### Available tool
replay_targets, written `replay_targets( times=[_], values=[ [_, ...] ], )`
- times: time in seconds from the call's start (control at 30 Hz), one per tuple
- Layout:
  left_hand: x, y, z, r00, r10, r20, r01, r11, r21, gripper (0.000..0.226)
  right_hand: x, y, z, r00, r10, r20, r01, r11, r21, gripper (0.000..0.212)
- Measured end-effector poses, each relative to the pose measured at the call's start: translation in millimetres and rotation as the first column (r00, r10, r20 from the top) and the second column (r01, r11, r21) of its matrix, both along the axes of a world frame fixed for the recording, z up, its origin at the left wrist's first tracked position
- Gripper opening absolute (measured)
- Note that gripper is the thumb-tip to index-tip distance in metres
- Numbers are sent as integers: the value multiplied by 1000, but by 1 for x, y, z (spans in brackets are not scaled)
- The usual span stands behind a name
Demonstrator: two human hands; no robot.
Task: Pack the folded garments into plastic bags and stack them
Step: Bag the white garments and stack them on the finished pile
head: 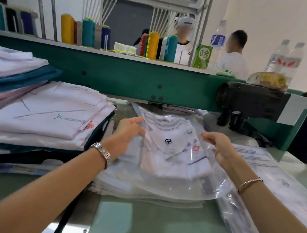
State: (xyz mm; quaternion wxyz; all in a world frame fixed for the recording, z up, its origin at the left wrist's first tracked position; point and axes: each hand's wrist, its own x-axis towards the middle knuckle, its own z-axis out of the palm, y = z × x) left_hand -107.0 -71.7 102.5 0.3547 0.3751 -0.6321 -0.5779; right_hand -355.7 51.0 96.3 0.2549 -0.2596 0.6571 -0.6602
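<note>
A clear plastic bag (175,185) lies in the middle of the table with a folded white garment (173,160) inside it. It rests on a low pile of empty flat bags (147,196). My left hand (129,130) grips the bag's left edge, forefinger pointing away from me. My right hand (218,145) pinches the bag's right edge near its far end. To the left stands a stack of folded white garments (45,114) on dark ones, with a taller stack (3,71) of white, teal and pink garments behind it.
Packed or empty bags (271,183) spread along the right side. A green machine beam (126,77) with a black motor (252,102) crosses just beyond the bag. Thread cones (87,32) and bottles (218,39) stand on the shelf above. People stand behind the machine.
</note>
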Motion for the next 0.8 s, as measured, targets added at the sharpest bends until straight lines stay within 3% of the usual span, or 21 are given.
replay_targets(
  times=[0.27,0.37,0.57,0.8],
  values=[
    [-49,67,13,966,-200,-162,197,980,-35,62,-63,90,35,996,-91,-1,91,994,-59,9],
    [-75,92,2,942,-294,-162,295,955,-20,64,-82,127,40,987,-160,-2,160,986,-57,24],
    [-118,139,-22,873,-448,-190,458,889,8,68,-113,198,31,977,-205,56,207,977,-45,21],
    [-146,166,-52,859,-485,-164,501,863,70,70,-152,238,-4,965,-261,37,262,965,-13,24]
  ],
)
